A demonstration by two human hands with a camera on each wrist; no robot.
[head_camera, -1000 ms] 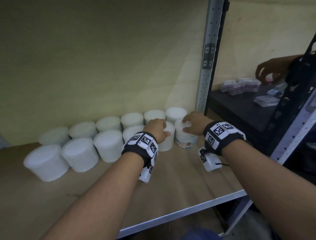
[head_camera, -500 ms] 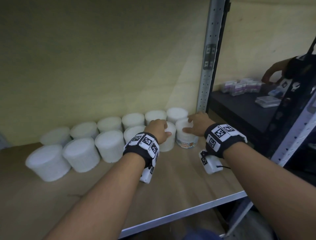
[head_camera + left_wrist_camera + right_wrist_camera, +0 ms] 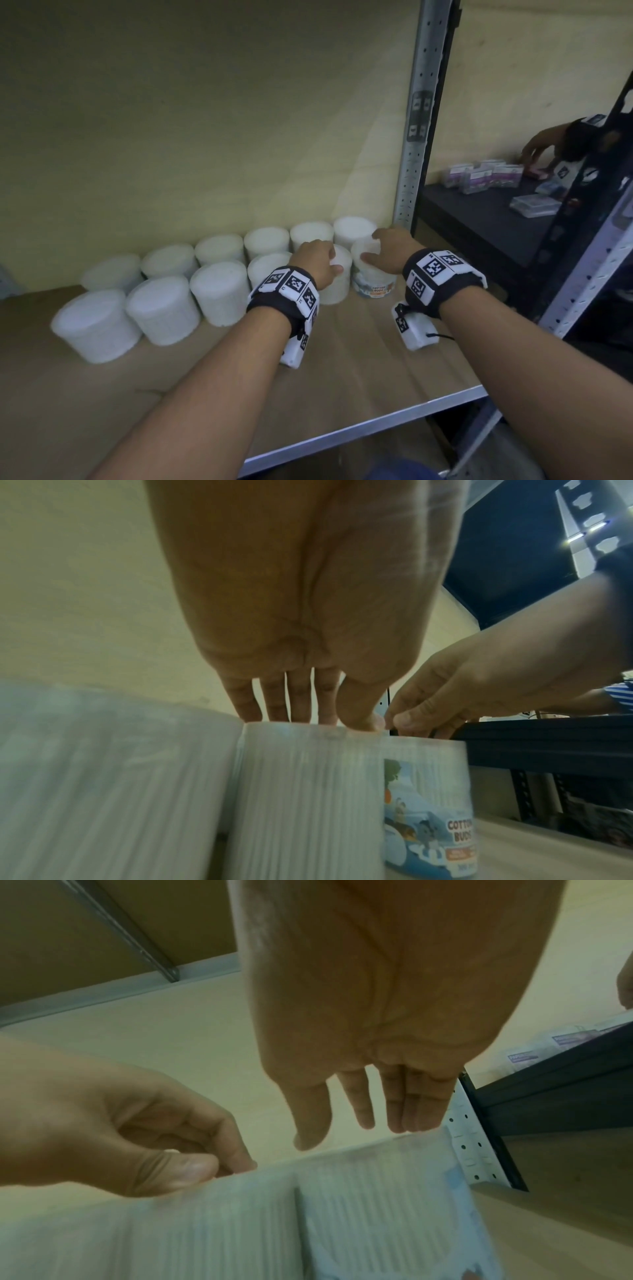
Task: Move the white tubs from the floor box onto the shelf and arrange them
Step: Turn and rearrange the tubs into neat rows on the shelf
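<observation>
Two rows of white tubs [image 3: 219,291] stand on the wooden shelf [image 3: 359,370]. My left hand [image 3: 318,260] grips the top of a plain white tub [image 3: 337,287] in the front row, fingers over its lid [image 3: 308,791] and thumb at the near edge. Touching it on the right is a tub with a blue "Cotton Buds" label [image 3: 373,284]. My right hand [image 3: 387,246] holds this one from above, fingers curved over its far edge. The right wrist view shows the labelled tub [image 3: 377,1204] below my right hand [image 3: 359,1129]. The floor box is out of view.
A grey perforated upright [image 3: 418,137] stands just right of the tubs. Beyond it a dark shelf [image 3: 479,219] holds small clear packs [image 3: 486,174], with another person's hand [image 3: 541,144] over them. Bare board lies in front of the tubs, up to the metal front edge [image 3: 342,435].
Both hands stay on the same two tubs, my right hand having shifted slightly back. The other person's arm at the right has moved further away.
</observation>
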